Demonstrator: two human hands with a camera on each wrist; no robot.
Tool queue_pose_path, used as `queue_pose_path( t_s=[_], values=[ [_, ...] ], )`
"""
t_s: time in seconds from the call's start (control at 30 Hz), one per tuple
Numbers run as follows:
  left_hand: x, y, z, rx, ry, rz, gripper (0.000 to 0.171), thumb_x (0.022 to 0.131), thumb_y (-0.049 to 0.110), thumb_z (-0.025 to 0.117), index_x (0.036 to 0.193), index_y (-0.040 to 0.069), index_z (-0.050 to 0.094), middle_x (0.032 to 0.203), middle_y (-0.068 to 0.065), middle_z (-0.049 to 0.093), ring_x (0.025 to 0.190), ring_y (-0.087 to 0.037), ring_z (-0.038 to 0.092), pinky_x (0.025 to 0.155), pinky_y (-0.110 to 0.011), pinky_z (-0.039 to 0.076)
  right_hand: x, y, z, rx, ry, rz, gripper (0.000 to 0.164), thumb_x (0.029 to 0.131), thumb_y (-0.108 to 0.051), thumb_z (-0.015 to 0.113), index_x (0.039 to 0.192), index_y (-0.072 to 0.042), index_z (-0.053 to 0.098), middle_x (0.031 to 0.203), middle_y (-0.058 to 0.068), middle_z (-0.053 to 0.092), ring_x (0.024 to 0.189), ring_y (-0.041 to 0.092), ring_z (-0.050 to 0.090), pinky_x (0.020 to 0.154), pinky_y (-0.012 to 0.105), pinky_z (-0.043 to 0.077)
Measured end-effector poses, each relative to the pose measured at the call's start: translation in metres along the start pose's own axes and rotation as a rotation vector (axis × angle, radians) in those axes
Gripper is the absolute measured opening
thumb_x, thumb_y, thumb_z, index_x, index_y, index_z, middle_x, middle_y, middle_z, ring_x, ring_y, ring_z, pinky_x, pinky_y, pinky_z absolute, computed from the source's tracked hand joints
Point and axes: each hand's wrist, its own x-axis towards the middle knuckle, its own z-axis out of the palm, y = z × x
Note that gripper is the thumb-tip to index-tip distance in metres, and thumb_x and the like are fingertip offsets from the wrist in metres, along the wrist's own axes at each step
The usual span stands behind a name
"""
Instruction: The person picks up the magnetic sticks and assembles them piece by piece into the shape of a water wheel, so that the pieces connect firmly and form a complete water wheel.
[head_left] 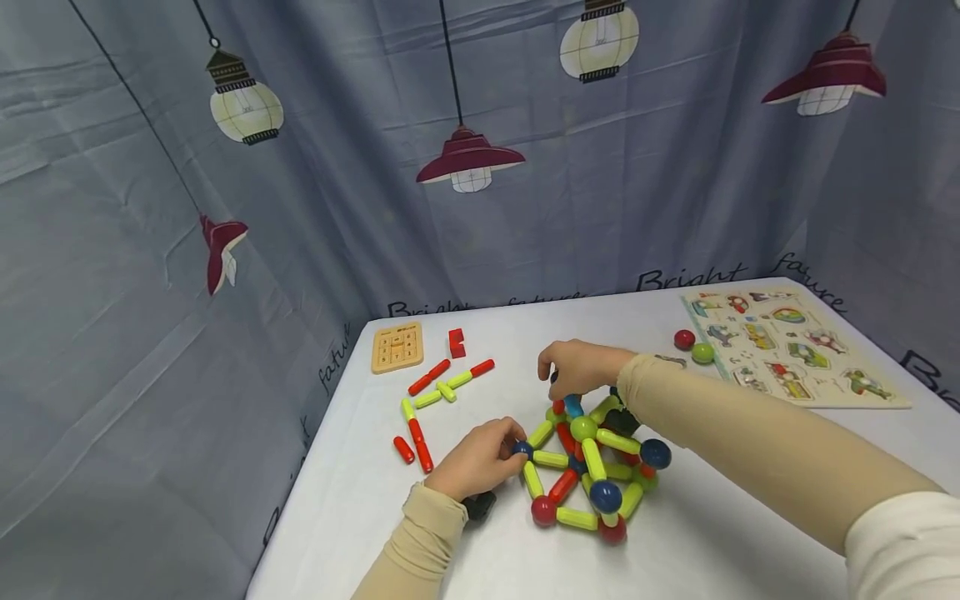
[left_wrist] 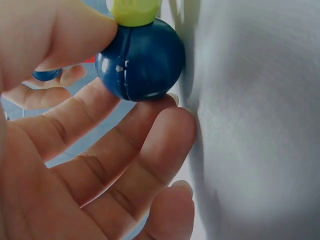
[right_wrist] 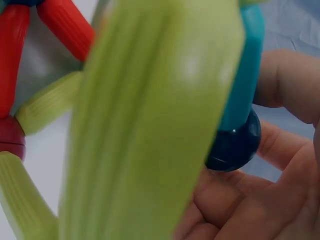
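Observation:
A structure of magnetic rods and balls stands on the white table, with yellow-green rods (head_left: 577,518), red rods (head_left: 562,486) and red, green and dark blue balls. My left hand (head_left: 480,454) pinches a dark blue ball (left_wrist: 145,60) at the structure's left corner, thumb on one side and fingertips on the other. Over the top of the structure, my right hand (head_left: 581,367) holds another dark blue ball (right_wrist: 235,142) at the end of a light blue rod (right_wrist: 245,70). A green ball (head_left: 583,428) sits beneath that rod. Part of the structure's far side is hidden by the right arm.
Loose red rods (head_left: 402,450) and yellow-green rods (head_left: 428,399) lie to the left. Further back are a wooden number board (head_left: 397,347) and a red block (head_left: 456,342). A red ball (head_left: 684,339), a green ball (head_left: 702,353) and a picture puzzle board (head_left: 795,346) lie at right.

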Motion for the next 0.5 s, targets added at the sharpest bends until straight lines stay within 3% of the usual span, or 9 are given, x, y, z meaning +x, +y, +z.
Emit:
queue_pose_path(
  t_s=[0.23,0.4,0.5],
  values=[
    [0.0007,-0.0012,0.003,0.0,0.001,-0.011,0.022,0.097,0.027,0.071,0.115,0.019,0.064,0.092,0.011,0.061,0.077,-0.005,0.056,0.067,-0.022,0.05,0.0037,-0.0051,0.005,-0.023,0.041,0.016,0.024,0.086,-0.012,0.079,0.109,-0.012,0.07,0.096,0.002,0.069,0.078,0.017,0.064,0.076,0.034,0.057],
    [0.0004,-0.0007,0.0031,0.017,0.015,0.005,0.021,0.097,0.027,0.069,0.115,0.02,0.064,0.093,0.011,0.06,0.077,-0.004,0.056,0.067,-0.022,0.05,0.0047,-0.0035,0.0057,-0.045,0.049,0.021,0.02,0.089,-0.018,0.078,0.108,-0.012,0.071,0.098,0.002,0.069,0.08,0.017,0.064,0.077,0.035,0.057],
    [-0.0009,0.0003,0.0024,0.018,0.012,0.002,0.021,0.097,0.027,0.069,0.116,0.02,0.063,0.093,0.011,0.06,0.078,-0.004,0.055,0.068,-0.022,0.049,-0.0016,-0.0038,0.0014,-0.062,0.066,0.007,0.025,0.092,-0.025,0.075,0.114,-0.013,0.07,0.107,0.005,0.07,0.09,0.019,0.066,0.083,0.039,0.057]
  ],
)
